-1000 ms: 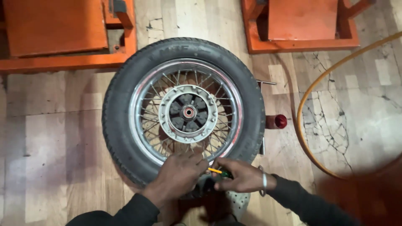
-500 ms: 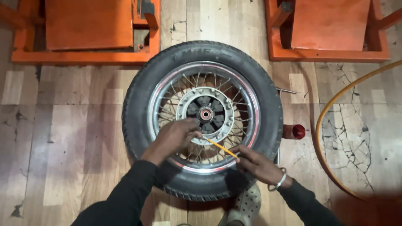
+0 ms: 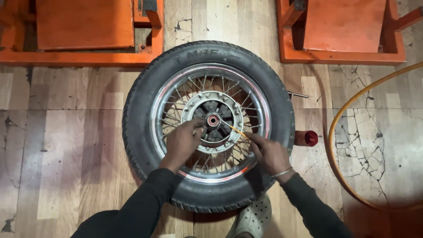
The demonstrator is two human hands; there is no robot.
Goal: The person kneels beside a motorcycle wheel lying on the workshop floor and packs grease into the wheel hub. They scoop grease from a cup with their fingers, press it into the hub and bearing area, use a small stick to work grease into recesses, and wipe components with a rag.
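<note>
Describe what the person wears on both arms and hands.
Both arms are covered by long black sleeves that end at the wrists. The left hand is bare, with no glove, ring or band visible. The right hand is also bare, but a thin silver-coloured bangle circles its wrist just ahead of the cuff. No markings show on the sleeves.

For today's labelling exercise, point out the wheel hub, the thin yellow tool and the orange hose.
wheel hub point(image 3: 213, 120): head view, on its red centre bore.
thin yellow tool point(image 3: 237, 129): head view, mid-shaft, held by the right hand point(image 3: 269, 154).
orange hose point(image 3: 348, 105): head view, on its curved upper stretch.
</note>
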